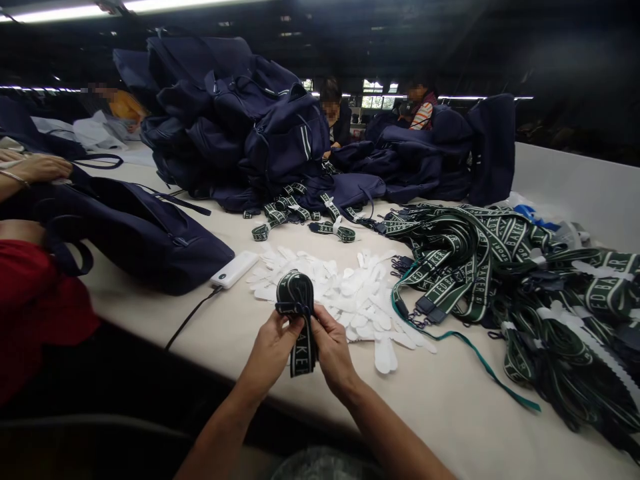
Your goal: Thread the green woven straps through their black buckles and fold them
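Observation:
Both hands grip a folded bag strap, dark green with white lettering and pale edges, held upright over the table's front edge. A dark tie or band crosses its middle. My left hand pinches it from the left side, and my right hand closes on it from the right. Just beyond lies a spread of white paper strips. A large heap of similar straps covers the right of the table, some bundled with white bands. A few banded strap bundles lie farther back.
Navy bags are piled high at the back. A white power bank with a black cable lies left of the strips. At the left, a co-worker's hand is on a navy bag. Other people sit beyond the table.

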{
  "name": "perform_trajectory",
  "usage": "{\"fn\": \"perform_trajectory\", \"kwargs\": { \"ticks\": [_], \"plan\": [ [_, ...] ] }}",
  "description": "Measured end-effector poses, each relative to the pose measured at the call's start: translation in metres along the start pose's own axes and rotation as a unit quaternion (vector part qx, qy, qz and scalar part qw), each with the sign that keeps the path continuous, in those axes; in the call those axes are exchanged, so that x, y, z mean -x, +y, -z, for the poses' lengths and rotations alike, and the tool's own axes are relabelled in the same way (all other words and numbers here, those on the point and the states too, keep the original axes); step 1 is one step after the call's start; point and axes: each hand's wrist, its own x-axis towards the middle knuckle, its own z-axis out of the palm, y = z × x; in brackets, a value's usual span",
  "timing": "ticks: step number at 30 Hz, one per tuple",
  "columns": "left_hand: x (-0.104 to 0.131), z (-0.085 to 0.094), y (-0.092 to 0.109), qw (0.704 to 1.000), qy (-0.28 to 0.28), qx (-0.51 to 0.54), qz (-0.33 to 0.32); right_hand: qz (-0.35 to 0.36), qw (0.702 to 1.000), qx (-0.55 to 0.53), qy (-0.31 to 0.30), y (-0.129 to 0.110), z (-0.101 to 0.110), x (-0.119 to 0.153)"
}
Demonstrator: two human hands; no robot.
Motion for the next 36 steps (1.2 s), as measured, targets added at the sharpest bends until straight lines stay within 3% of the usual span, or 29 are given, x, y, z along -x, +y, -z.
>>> {"fn": "perform_trajectory", "kwargs": {
  "ticks": [5,9,11,14,16,19,24,27,31,36],
  "plan": [
    [0.011,-0.015,-0.010,0.998,0.044,0.035,-0.004,0.042,0.991,0.128,-0.022,-0.017,0.011,0.000],
    [0.012,-0.011,-0.007,0.996,-0.012,-0.070,-0.046,0.003,0.994,0.063,-0.084,-0.031,0.018,-0.006],
    [0.013,-0.008,-0.001,0.985,-0.032,-0.156,-0.070,-0.009,0.996,0.016,-0.086,-0.033,0.020,-0.013],
    [0.016,-0.003,0.007,0.968,-0.058,-0.240,-0.056,0.014,0.997,-0.002,-0.078,-0.034,0.026,-0.024],
    [0.020,-0.001,0.009,0.965,-0.093,-0.242,-0.029,0.026,0.996,0.035,-0.073,-0.034,0.032,-0.023],
    [0.036,0.000,0.001,0.972,-0.155,-0.172,0.030,0.004,0.994,0.103,-0.031,-0.032,0.041,-0.005],
    [0.076,-0.006,-0.033,0.962,-0.235,-0.010,0.141,-0.074,0.985,0.134,0.085,-0.015,0.051,0.047],
    [0.091,-0.013,-0.042,0.933,-0.277,0.131,0.188,-0.099,0.977,0.128,0.142,-0.007,0.054,0.061],
    [0.085,-0.017,-0.035,0.884,-0.328,0.232,0.239,-0.079,0.981,0.097,0.148,-0.005,0.054,0.046],
    [0.050,-0.010,-0.019,0.905,-0.328,0.194,0.188,0.000,0.992,0.043,0.121,-0.008,0.050,-0.003]
  ]
}}
